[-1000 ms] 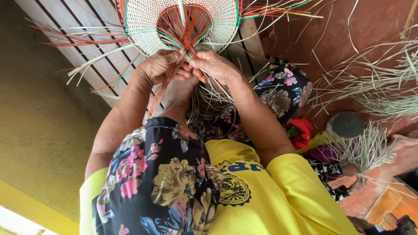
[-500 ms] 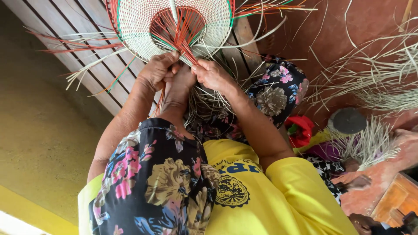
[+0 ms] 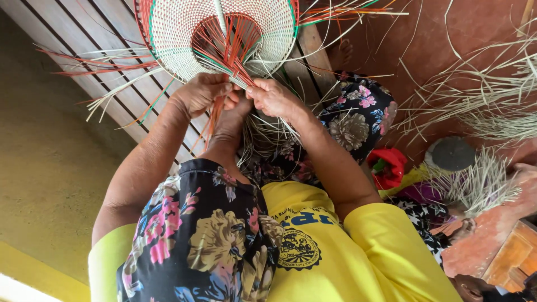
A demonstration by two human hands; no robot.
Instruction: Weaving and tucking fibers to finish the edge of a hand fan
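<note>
Straw strips in cream, orange and green make up the round woven mat (image 3: pixel 224 39) at the top centre of the frame, lying over the wooden slats (image 3: pixel 106 61). Both hands meet at its lower edge. The left hand (image 3: pixel 202 94) is curled almost closed, fingers pinched on a bundle of orange strips (image 3: pixel 215 112) hanging below it. The right hand (image 3: pixel 273 98) is also closed, its fingertips clamped on the strips at the mat's rim, just beside the left. A knee in flowered cloth (image 3: pixel 212 240) fills the lower centre. Loose straw (image 3: pixel 492 106) lies at the right. Compared with 0.5 s ago, the hands sit in the same grip, and the mat has shifted slightly toward the right of the frame
</note>
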